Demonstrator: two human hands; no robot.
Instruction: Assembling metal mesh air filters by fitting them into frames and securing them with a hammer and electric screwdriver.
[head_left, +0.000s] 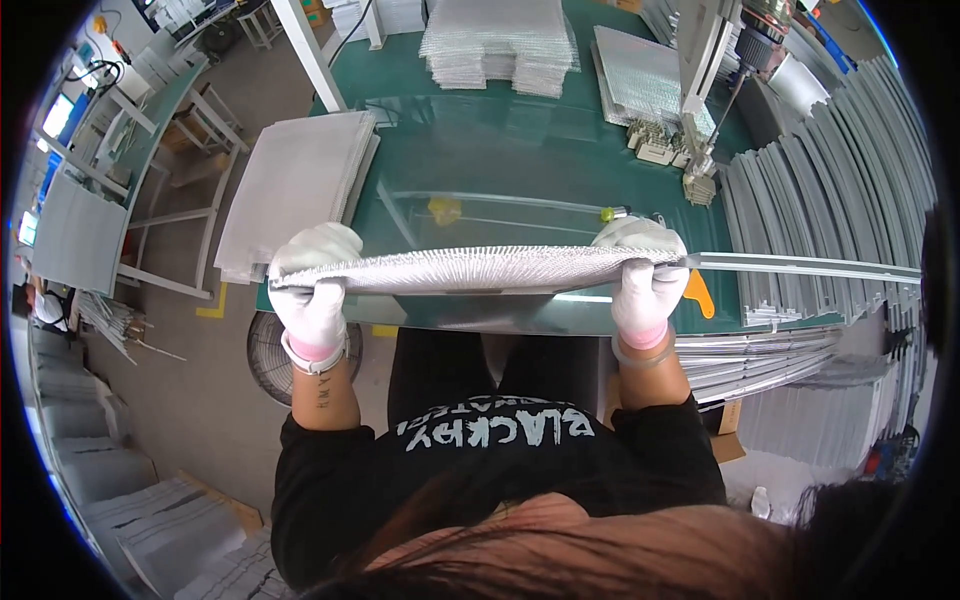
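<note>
Holding the pleated silvery panel (480, 268) lengthwise across our body, we keep it just above the near edge of the green bench (560, 150). Our left grip (303, 255), in a white glove, pinches the panel's left end, fingers over the far side and thumb against the near side. Our right grip (643, 288), gloved the same way, pinches the right end with fingers and thumb set likewise. The panel spans the gap between the two, its middle part free of both, its pleats bunched close and their edges facing up.

A long thin metal strip (810, 265) runs rightward from beside our right grip; we cannot tell whether the fingers touch it. Just right of that grip lies an orange tool handle (700, 295), and a small yellow-green object (615, 214) sits just beyond the fingers. Near our left grip, on the far side, rests a stack of pale flat sheets (300, 180). Grey frame strips (820, 200) stand packed in rows to our right.
</note>
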